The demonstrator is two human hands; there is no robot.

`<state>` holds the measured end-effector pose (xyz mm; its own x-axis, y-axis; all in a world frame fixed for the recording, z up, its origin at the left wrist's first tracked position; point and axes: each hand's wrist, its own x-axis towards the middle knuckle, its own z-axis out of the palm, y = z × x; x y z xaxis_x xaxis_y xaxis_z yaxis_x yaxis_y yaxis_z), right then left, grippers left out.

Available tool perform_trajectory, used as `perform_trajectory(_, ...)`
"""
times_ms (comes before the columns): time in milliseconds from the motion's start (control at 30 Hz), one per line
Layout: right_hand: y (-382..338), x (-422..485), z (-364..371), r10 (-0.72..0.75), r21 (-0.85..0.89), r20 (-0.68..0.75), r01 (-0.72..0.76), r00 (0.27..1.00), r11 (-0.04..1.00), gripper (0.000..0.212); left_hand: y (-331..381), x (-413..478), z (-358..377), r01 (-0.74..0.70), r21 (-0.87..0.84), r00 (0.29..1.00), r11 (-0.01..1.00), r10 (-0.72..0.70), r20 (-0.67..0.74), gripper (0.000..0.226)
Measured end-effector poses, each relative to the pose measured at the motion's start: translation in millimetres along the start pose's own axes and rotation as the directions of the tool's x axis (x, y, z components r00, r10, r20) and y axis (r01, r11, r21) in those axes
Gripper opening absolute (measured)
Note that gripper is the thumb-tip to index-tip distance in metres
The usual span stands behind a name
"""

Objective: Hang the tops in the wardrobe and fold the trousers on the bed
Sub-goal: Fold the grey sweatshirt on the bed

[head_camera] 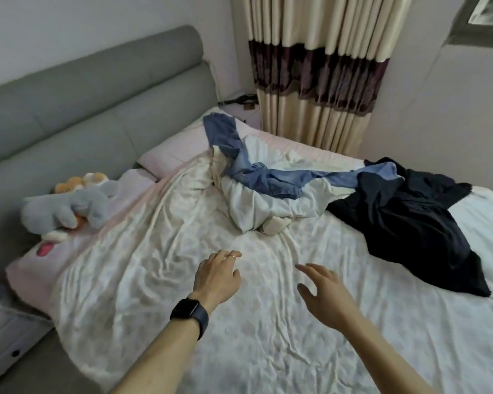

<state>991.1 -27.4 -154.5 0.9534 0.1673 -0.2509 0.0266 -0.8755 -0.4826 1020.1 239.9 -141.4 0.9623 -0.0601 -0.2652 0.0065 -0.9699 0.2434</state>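
Head view, one entry, taken from the foot side of the bed (pixel 296 351).

1. Left hand (pixel 217 275): held low over the bare sheet, fingers loosely curled, nothing in it. A ring (pixel 232 256) was on one finger and a dark watch (pixel 190 312) on the wrist.
2. Right hand (pixel 325 291): beside the left, fingers spread and reaching forward, nothing in it. Whether it touched the sheet could not be told.
3. Blue denim trousers (pixel 268 180): unfolded, strung across the far half of the bed, from the pink pillow (pixel 177 155) over the bunched white duvet (pixel 254 206) towards the right. Well apart from both hands.
4. Dark garment (pixel 410 223): a crumpled heap on the right side of the bed, touching the pale end of the denim. Top or trousers could not be told.
5. Plush toys (pixel 66 206): grey and orange, at the left by the grey headboard (pixel 83 95).
6. Curtain (pixel 319 66): cream with a dark band, behind the far corner of the bed.
7. White bedside unit (pixel 3 336): lower left, partly in view.

Wardrobe: not in view.

Progress, as judged: early. No folded trousers lay anywhere on the bed and no garment was in hand. Left to do: take up and fold the denim, sort the dark heap, and hang whatever tops it held.
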Motion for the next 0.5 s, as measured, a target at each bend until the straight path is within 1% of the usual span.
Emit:
perform_trajectory(100, 12, 69, 50, 0.090, -0.008, 0.062, -0.090, 0.994, 0.996, 0.055, -34, 75, 25, -0.012, 0.048, 0.999, 0.999, 0.010, 0.051, 0.049)
perform_trajectory(167, 26, 119, 88, 0.163, -0.053, 0.141, -0.157, 0.976, 0.986, 0.061, -53, 125, 47, -0.023, 0.077, 0.998, 0.997, 0.018, 0.067, 0.052)
perform_trajectory(267, 52, 189, 161, 0.306, -0.151, 0.290, -0.273, 0.907, 0.950, 0.072, -73, 205, 94, -0.039, 0.121, 0.995, 0.992, 0.027, 0.094, 0.058)
perform_trajectory(333, 67, 214, 204, 0.354, -0.154, 0.345, -0.320, 0.869, 0.935, 0.073, -77, 247, 113, -0.053, 0.144, 0.997, 0.988, 0.044, 0.064, 0.063)
perform_trajectory(400, 85, 223, 248, 0.376, -0.113, 0.362, -0.360, 0.853, 0.926, 0.070, -77, 287, 133, -0.071, 0.147, 0.997, 0.987, 0.069, 0.018, 0.070)
perform_trajectory(433, 91, 223, 265, 0.382, -0.088, 0.342, -0.375, 0.859, 0.923, 0.069, -77, 303, 140, -0.077, 0.146, 0.997, 0.986, 0.079, -0.005, 0.073)
perform_trajectory(500, 99, 220, 299, 0.394, -0.076, 0.241, -0.387, 0.887, 0.919, 0.066, -80, 334, 157, -0.094, 0.147, 0.994, 0.985, 0.100, -0.035, 0.074)
